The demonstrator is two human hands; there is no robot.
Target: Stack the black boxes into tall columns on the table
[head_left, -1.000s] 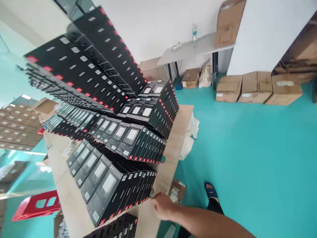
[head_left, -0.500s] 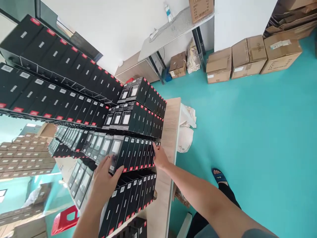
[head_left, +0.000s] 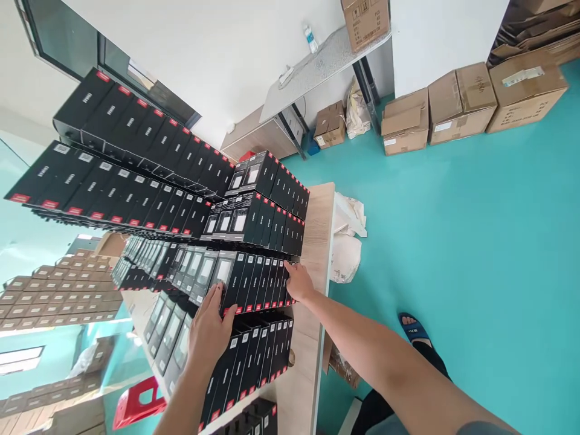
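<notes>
— How are the arms posed?

— Both are stretched forward and up from the bottom of the view, bare to the elbow. The right hand is reached across the wooden desk with the forearm running diagonally from the lower right; its palm is laid flat against the right end of a row of black boxes, fingers extended, nothing clasped. The left hand is raised from below, wrist nearly straight, its fingers spread and pressed against the left end of the same row, the thumb set on the front face.

— So the row is gripped?

— It is pinched between the two open palms rather than enclosed — neither hand is curled shut. Whether the row is lifted off the layer beneath cannot be told.

— Where is that row found?

— In the middle tier of a stepped stack of identical black boxes with red corners, near the desk's right edge. A lower row is seen just beneath it, and higher rows are stacked behind.

— What else is in view?

— A teal floor, cardboard cartons along the wall, a red stool at lower left, and a foot in a blue sandal.
</notes>
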